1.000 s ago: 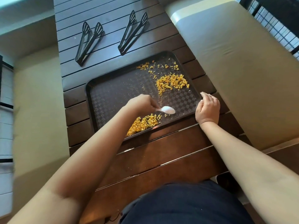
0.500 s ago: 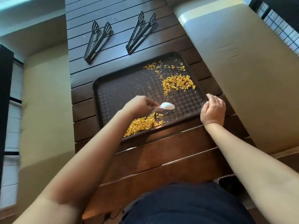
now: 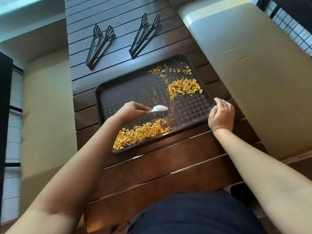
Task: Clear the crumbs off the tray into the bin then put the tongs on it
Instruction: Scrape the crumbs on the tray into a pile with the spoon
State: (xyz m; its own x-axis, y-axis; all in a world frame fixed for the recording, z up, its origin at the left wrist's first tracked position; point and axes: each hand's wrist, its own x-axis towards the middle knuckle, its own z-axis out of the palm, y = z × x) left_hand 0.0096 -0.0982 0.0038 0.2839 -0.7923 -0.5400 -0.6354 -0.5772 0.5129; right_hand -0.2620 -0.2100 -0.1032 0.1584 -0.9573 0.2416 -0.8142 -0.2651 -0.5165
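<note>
A dark checkered tray (image 3: 128,93) lies on the slatted wooden table. Orange crumbs sit in a heap along its near edge (image 3: 140,134), in a second pile at the far right (image 3: 184,89), and scattered near the far rim. My left hand (image 3: 130,111) is over the tray's middle, shut on a white plastic spoon (image 3: 159,108) whose bowl points right, just above the near heap. My right hand (image 3: 221,114) grips the tray's near right edge. Two black tongs lie beyond the tray, one at the left (image 3: 99,46) and one at the right (image 3: 145,34).
The dark wooden table (image 3: 168,166) runs away from me between two beige cushioned benches, one on the left (image 3: 45,107) and one on the right (image 3: 253,73). My dark clothing fills the bottom of the view. No bin is in sight.
My left hand has lifted the spoon away from the near heap and moved it farther up the tray. My right hand stays on the tray's edge. The camera has shifted a little.
</note>
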